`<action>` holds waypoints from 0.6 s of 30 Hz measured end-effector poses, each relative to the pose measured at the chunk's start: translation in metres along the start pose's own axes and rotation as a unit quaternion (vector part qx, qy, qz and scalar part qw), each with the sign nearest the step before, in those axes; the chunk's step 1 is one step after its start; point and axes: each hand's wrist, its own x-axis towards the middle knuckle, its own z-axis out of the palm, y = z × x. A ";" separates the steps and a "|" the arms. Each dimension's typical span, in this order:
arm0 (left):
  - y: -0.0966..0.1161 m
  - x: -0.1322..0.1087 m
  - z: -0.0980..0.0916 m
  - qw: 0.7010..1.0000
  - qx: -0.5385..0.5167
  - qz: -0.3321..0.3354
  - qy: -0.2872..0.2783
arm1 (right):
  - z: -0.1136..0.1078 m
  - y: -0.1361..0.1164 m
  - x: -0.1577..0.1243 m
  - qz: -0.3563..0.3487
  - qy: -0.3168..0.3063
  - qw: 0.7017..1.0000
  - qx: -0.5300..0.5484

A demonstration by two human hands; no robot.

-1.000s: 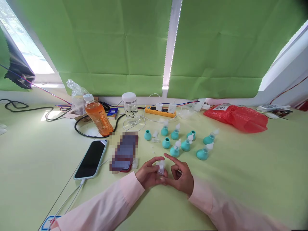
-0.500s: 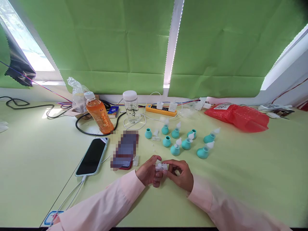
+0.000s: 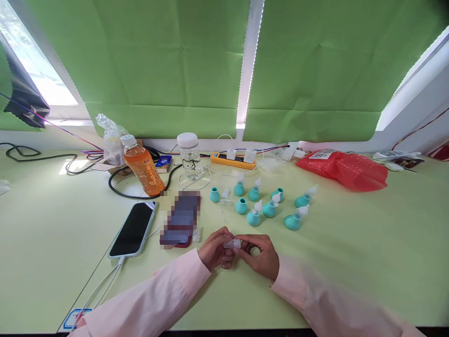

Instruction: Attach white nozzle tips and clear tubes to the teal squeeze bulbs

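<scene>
My left hand (image 3: 214, 252) and my right hand (image 3: 261, 255) meet at the near middle of the pale green table (image 3: 351, 243). Both pinch one small clear plastic piece (image 3: 233, 243), which lies sideways between the fingertips. Beyond the hands stand several teal rubber bulbs (image 3: 253, 217), some fitted with clear white tips, some bare like the one at the left (image 3: 214, 194). A loose clear piece (image 3: 226, 202) lies among them, and another (image 3: 196, 235) sits left of my left hand.
A phone (image 3: 133, 229) on a cable and a blurred-out flat object (image 3: 180, 219) lie at the left. Behind them stand an orange drink bottle (image 3: 142, 166), a glass jar (image 3: 189, 157), a yellow power strip (image 3: 233, 161) and black cables. A red plastic bag (image 3: 345, 169) is at the right.
The clear piece stood upright in my left fingers with the right hand open beside it. Now it lies sideways and both hands pinch it.
</scene>
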 end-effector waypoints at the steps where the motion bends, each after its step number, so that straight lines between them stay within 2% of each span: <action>1: 0.000 0.000 0.001 1.000 -0.003 0.003 0.003 | 0.000 0.000 0.000 -0.002 0.000 1.000 0.000; 9: -0.003 -0.003 0.002 0.999 -0.019 0.030 0.017 | -0.001 -0.005 0.000 -0.003 -0.015 1.000 0.021; 14: -0.004 -0.004 0.000 0.999 -0.034 0.019 -0.020 | -0.006 -0.008 0.003 -0.015 -0.029 0.999 0.041; 18: -0.005 -0.004 -0.001 0.998 -0.030 0.036 -0.053 | -0.007 -0.007 0.004 -0.011 -0.041 0.997 0.059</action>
